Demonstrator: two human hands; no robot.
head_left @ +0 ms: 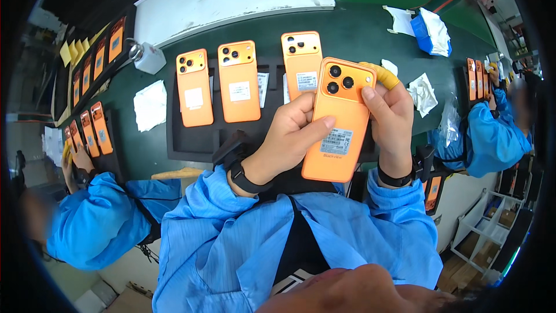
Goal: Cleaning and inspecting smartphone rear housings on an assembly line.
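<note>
An orange smartphone [339, 113], back side up with three camera lenses and a printed label, is held tilted in front of my chest. My left hand [289, 136] grips its left edge, thumb lying across the back. At the upper right edge, my right hand [395, 116] has its thumb beside the camera block; a yellow finger cot [382, 75] covers one of its fingers. Beyond my hands, similar orange phones lie back up in a black tray [188, 145]: one on the left [195, 110], one beside it [240, 110] and another [301, 65] partly behind the held phone.
White wipes [150, 106] lie left of the tray, by a white bottle [152, 59]. Another wipe [423, 94] and a blue box [431, 33] are on the right of the green table [365, 29]. Co-workers in blue sleeves [95, 220] handle orange phones on both sides.
</note>
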